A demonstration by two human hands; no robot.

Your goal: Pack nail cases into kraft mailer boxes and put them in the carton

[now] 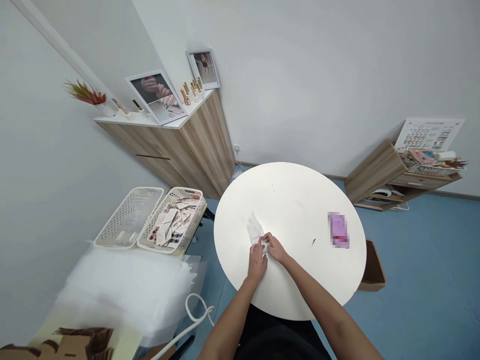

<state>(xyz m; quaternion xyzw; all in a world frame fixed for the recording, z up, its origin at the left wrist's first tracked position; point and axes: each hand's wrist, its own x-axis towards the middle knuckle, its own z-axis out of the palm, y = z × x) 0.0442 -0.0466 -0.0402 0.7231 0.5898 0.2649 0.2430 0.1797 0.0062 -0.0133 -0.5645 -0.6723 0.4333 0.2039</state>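
A small, crumpled white sheet or bag [254, 227], thin and slightly see-through, lies on the round white table [300, 195]. Its near end is between my two hands, so that part is mostly covered. My left hand [257, 261] rests at its lower edge with the fingers bent onto it. From the right, my right hand [276, 247] pinches the same end, the fingertips of both hands almost meeting. Whether anything is inside the white piece I cannot make out. Farther right on the table lies a blurred-out purple rectangular item [338, 231], apart from both hands.
A small dark scrap [313, 242] lies on the table. To the left stand a white basket of printed cards [140, 239] and another basket [107, 227] with clear plastic, beside stacked translucent sheets [123, 285]. A cardboard box [375, 285] sits on the floor at right. A wooden cabinet [206, 135] stands behind.
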